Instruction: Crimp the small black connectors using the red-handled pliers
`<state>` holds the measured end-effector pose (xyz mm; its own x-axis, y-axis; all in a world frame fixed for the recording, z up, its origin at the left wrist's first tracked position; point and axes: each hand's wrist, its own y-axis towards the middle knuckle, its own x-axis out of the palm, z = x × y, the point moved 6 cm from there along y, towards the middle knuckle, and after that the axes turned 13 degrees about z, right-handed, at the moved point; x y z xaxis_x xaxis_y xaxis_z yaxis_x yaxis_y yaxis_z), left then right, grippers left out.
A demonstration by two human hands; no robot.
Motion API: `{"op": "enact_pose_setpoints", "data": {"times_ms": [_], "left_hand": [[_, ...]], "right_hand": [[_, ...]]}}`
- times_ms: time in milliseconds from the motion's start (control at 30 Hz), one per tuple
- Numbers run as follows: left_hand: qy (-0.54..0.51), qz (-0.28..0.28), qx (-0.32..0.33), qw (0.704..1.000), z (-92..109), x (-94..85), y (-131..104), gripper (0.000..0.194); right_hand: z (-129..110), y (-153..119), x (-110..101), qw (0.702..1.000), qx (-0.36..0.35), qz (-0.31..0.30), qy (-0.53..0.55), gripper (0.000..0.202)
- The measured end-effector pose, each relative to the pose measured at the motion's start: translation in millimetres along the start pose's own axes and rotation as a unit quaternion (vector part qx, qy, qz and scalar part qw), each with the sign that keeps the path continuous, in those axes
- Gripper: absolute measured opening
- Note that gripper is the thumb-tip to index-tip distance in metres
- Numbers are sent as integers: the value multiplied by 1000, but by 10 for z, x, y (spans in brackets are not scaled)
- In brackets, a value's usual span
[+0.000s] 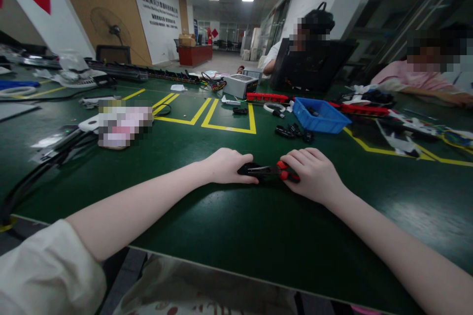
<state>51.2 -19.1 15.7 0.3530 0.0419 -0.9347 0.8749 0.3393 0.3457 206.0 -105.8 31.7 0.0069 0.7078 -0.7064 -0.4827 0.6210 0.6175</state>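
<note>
My right hand [312, 172] is closed round the red and black handles of a pair of long-nose pliers [271, 170]. The jaws point left, toward a small black part [247, 169] that my left hand [229, 166] pinches between thumb and fingers. The jaw tips meet the black part; whether they grip it, I cannot tell. Its exact kind is also unclear, as fingers and pliers partly cover it. Both hands are just above the green tabletop [236, 221], near its front edge.
Beyond my right hand stands a blue bin [320, 115], with several black pieces [293, 131] beside it. A grey power supply box [241, 85] sits farther back. Cables [48, 165] and a blurred pinkish object [125, 125] lie left. Two people sit across the table.
</note>
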Motion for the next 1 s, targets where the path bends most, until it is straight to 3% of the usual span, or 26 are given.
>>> {"op": "enact_pose_setpoints", "data": {"times_ms": [667,1000], "left_hand": [[6,0,3,1000,-6,6,1,48],[-5,-2,-3,1000,-17,6,-1,48]], "right_hand": [[-29,11,-12,999,-40,19,-17,20],[2,-3,-3,1000,-19,7,3,20]]}}
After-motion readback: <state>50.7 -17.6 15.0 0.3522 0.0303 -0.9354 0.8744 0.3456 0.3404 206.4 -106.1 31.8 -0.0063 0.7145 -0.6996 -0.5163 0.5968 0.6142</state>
